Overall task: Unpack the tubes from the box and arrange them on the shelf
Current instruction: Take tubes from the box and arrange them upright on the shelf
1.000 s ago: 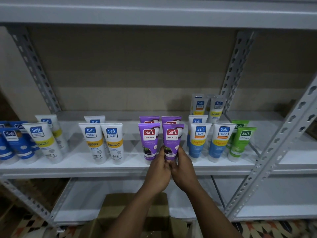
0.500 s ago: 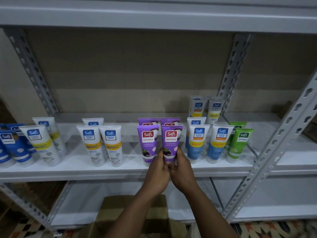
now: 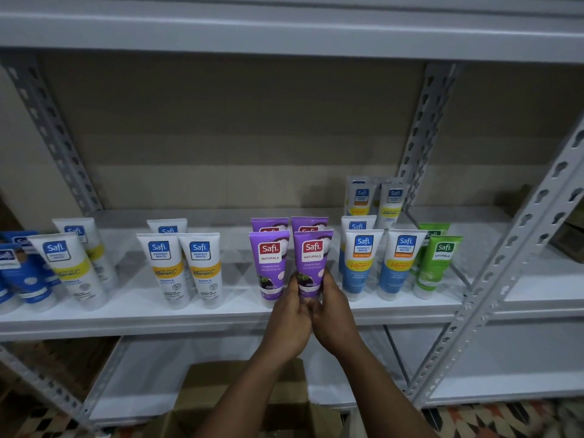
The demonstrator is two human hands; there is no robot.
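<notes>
a grey metal shelf (image 3: 221,314) with slotted uprights fills the view, its middle board carrying rows of tubes that stand cap down. below it, at the bottom edge, sits an open cardboard box (image 3: 202,384), partly hidden by the person's forearms. along the board from left to right stand dark blue tubes (image 3: 28,279) at the far left, white tubes with yellow bands (image 3: 164,267) in two separate clusters, four purple tubes in the middle, white-and-blue tubes (image 3: 360,260) two deep with two more behind them near the back wall, and green tubes (image 3: 437,263) at the right end. the left hand (image 3: 289,320) and the right hand (image 3: 335,317) meet in front of the board's edge, touching each other. together they hold the front right purple tube (image 3: 311,257), upright, just beside the front left purple tube (image 3: 268,263) and in front of two more purple ones. the fingers of both hands are curled round its lower part, left fingers (image 3: 292,284) on its left side, right ones on its right side. its cap is hidden behind the hands, so whether it rests on the board cannot be told.
</notes>
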